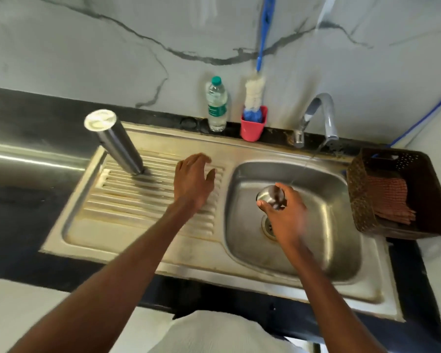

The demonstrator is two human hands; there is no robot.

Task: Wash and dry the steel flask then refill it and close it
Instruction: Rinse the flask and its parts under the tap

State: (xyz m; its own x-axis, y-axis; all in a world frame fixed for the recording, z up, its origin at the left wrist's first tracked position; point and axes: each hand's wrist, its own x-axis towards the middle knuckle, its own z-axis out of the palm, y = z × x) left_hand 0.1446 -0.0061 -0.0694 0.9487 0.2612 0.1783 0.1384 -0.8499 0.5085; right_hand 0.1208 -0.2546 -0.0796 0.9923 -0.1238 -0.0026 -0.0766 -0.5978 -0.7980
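Head | right hand (285, 212) grips cap (270, 196) over basin (329, 225) | left hand (192, 179) spread

I see the steel flask (117, 143) standing on the drainboard (127, 200) near its back-left corner, left of the sink basin (323, 225), where my right hand (285, 215) holds the flask cap (270, 196) over the basin's middle, just behind the drain (268, 226). My left hand (192, 180) hovers above the drainboard's right edge. Along the back edge stand a water bottle (217, 105), right of it a cup (252, 126) with a brush (255, 95) in it, then the tap (316, 118) behind the basin; a basket (362, 200) holding a cloth (390, 200) sits at the basin's right edge.
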